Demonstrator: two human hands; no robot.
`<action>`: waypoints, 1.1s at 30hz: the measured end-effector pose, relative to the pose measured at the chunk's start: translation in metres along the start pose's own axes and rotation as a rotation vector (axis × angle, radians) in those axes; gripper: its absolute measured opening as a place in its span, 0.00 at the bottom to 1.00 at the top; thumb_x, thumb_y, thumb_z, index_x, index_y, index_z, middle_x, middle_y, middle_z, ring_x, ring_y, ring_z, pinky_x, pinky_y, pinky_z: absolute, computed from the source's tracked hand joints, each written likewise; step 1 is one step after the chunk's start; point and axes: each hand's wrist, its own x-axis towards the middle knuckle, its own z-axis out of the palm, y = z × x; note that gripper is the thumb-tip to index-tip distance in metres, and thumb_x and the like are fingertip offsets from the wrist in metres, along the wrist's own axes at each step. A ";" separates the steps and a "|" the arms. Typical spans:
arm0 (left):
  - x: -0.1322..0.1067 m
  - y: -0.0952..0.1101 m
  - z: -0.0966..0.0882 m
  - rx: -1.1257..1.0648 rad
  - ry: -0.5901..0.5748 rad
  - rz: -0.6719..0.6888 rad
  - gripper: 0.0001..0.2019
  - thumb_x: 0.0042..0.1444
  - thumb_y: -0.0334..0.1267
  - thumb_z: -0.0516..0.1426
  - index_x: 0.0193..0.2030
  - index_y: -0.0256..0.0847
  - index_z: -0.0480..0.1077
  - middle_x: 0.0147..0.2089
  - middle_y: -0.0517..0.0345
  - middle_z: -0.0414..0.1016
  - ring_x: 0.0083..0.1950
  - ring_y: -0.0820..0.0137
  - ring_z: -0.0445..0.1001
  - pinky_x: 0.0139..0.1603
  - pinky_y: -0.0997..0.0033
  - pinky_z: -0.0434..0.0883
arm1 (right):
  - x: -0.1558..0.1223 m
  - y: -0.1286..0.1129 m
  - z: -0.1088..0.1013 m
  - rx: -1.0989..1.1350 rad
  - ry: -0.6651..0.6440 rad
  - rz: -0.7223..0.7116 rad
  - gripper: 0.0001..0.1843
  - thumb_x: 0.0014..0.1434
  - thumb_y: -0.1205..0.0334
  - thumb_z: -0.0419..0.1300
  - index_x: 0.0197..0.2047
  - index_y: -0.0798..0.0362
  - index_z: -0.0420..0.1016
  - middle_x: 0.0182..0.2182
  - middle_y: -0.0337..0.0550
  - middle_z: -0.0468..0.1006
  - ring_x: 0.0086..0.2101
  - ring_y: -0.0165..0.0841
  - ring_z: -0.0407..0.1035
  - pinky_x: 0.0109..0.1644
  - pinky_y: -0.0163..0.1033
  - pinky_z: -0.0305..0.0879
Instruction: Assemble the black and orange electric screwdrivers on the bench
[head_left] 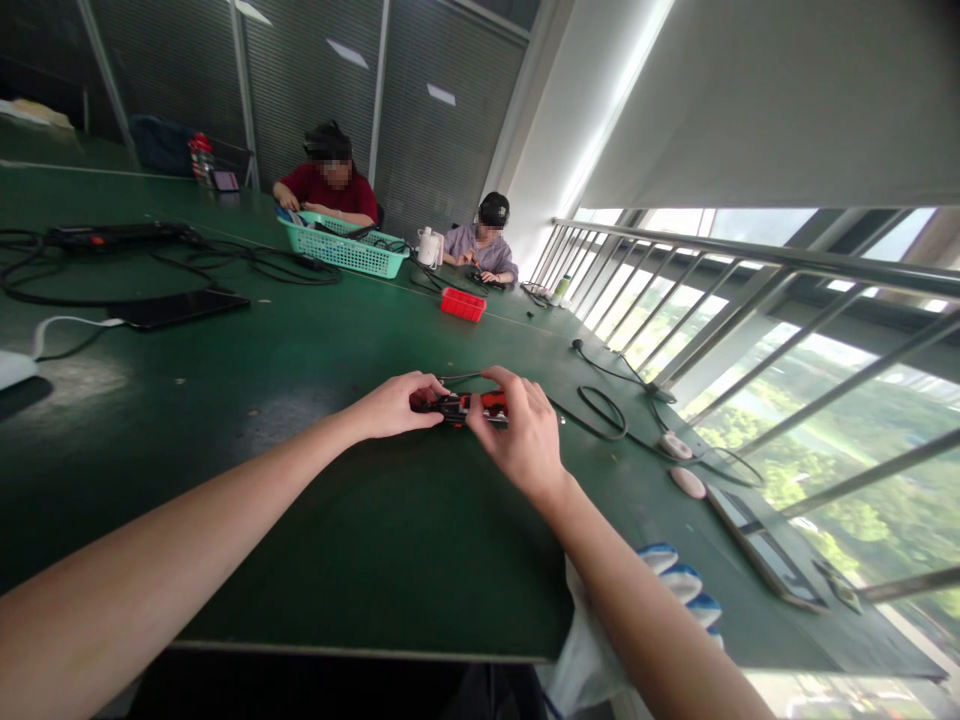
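Both my hands meet over the middle of the green table (360,520). My left hand (394,405) is closed on the left end of a small black and orange device (469,407). My right hand (521,430) is closed over its right end, fingers curled across the top. The device lies low, at or just above the table top. A thin black cable (600,415) runs off from it to the right. What sort of device it is I cannot make out.
Two other people sit at the far end by a teal basket (345,250) and a red tray (463,304). Black cables (150,260) and a dark tablet (176,308) lie left. A phone (761,545), two pink ovals and a white glove (675,585) lie right, beside a railing.
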 end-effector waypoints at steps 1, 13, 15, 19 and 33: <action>0.000 0.000 0.000 0.005 0.000 -0.001 0.17 0.54 0.45 0.64 0.50 0.46 0.74 0.46 0.56 0.76 0.43 0.64 0.76 0.47 0.64 0.73 | 0.000 0.000 0.000 0.028 -0.009 0.004 0.16 0.64 0.60 0.59 0.54 0.52 0.65 0.37 0.44 0.77 0.37 0.38 0.71 0.44 0.43 0.66; 0.000 -0.001 0.000 -0.012 -0.009 0.008 0.18 0.54 0.45 0.64 0.51 0.45 0.74 0.46 0.55 0.75 0.42 0.65 0.76 0.45 0.63 0.73 | -0.003 0.026 -0.010 -0.013 0.138 0.165 0.08 0.60 0.59 0.59 0.41 0.50 0.64 0.28 0.37 0.73 0.26 0.32 0.68 0.34 0.39 0.65; 0.000 -0.002 0.000 -0.021 -0.011 0.003 0.18 0.54 0.45 0.64 0.51 0.45 0.74 0.46 0.55 0.75 0.42 0.65 0.76 0.45 0.63 0.73 | -0.002 0.027 -0.010 -0.029 0.114 0.152 0.08 0.60 0.59 0.59 0.41 0.50 0.64 0.28 0.38 0.73 0.27 0.33 0.68 0.35 0.39 0.65; 0.000 -0.002 -0.001 -0.027 -0.014 -0.009 0.19 0.53 0.45 0.64 0.51 0.45 0.74 0.46 0.54 0.76 0.42 0.64 0.76 0.45 0.63 0.73 | 0.000 0.025 -0.010 -0.067 0.033 0.138 0.06 0.61 0.59 0.58 0.41 0.50 0.66 0.28 0.38 0.74 0.28 0.34 0.69 0.35 0.38 0.64; -0.001 -0.001 0.000 -0.026 -0.004 -0.009 0.19 0.54 0.46 0.64 0.51 0.45 0.74 0.47 0.54 0.76 0.42 0.65 0.76 0.47 0.62 0.74 | -0.002 0.029 -0.010 0.011 0.094 0.263 0.13 0.64 0.55 0.58 0.49 0.51 0.64 0.28 0.36 0.75 0.26 0.32 0.72 0.30 0.35 0.65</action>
